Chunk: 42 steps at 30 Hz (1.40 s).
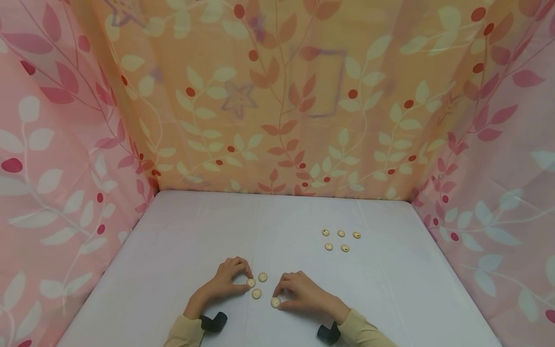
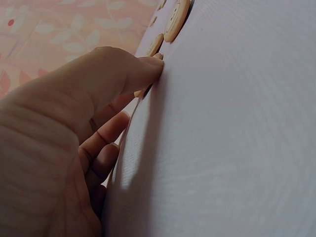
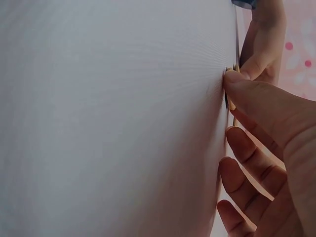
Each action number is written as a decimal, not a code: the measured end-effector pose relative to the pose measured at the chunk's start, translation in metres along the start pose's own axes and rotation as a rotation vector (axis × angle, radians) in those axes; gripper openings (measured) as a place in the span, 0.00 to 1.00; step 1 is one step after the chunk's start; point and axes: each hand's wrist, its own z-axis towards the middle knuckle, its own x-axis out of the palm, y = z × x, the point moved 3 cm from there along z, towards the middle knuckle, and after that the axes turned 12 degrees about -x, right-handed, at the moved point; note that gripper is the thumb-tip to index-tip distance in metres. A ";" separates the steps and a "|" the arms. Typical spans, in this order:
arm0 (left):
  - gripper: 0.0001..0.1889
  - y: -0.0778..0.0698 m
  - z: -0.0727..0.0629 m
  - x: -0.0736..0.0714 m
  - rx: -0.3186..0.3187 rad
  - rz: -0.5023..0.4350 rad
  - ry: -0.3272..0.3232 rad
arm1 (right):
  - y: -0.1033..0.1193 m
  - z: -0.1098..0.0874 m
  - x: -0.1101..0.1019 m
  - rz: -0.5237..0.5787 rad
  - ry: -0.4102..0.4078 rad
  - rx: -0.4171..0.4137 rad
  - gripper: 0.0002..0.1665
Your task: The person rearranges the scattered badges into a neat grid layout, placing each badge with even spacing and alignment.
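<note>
On the white table lie small, round, pale wooden discs with dark marks on their faces. My left hand (image 1: 229, 279) pinches one disc (image 1: 251, 283) by its edge, thumb and forefinger on either side. Just right of it are two loose discs, an upper one (image 1: 262, 277) and a lower one (image 1: 257, 293). Between thumb and forefinger, my right hand (image 1: 302, 294) holds another disc (image 1: 275, 302) low at the tabletop. In the left wrist view the thumb (image 2: 143, 71) partly covers its disc; the right thumb (image 3: 247, 89) likewise hides most of the other.
Farther back on the right, several more discs (image 1: 341, 233) lie in two short rows on the white tablecloth (image 1: 195, 226). Flower-printed curtains enclose the table, orange at the back (image 1: 282, 159) and pink at both sides. Each wrist wears a black device (image 1: 214, 322).
</note>
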 end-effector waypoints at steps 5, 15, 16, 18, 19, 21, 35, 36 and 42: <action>0.11 0.000 0.000 0.001 0.005 -0.003 -0.010 | 0.002 0.002 0.000 -0.048 0.018 -0.031 0.13; 0.11 0.001 0.000 0.000 0.010 0.001 -0.007 | 0.008 0.003 -0.002 -0.172 0.033 -0.117 0.11; 0.11 0.001 0.000 0.001 0.008 0.000 -0.003 | 0.008 0.003 -0.002 -0.169 0.031 -0.117 0.11; 0.11 0.002 0.000 0.002 0.000 -0.005 0.006 | 0.008 0.003 -0.002 -0.162 0.029 -0.112 0.11; 0.11 0.002 0.000 0.002 -0.002 -0.004 0.009 | 0.007 0.002 -0.002 -0.152 0.029 -0.103 0.11; 0.11 0.003 0.001 0.003 -0.009 -0.005 0.015 | 0.005 0.001 -0.001 -0.135 0.031 -0.085 0.12; 0.11 0.004 0.002 0.004 -0.023 -0.010 0.017 | -0.013 -0.015 -0.006 -0.051 -0.008 0.012 0.11; 0.11 0.004 0.002 0.004 -0.023 -0.010 0.017 | -0.015 -0.016 -0.006 -0.049 -0.009 0.020 0.11; 0.11 0.004 0.001 0.003 -0.019 -0.009 0.012 | -0.023 -0.025 -0.012 -0.029 -0.023 0.062 0.12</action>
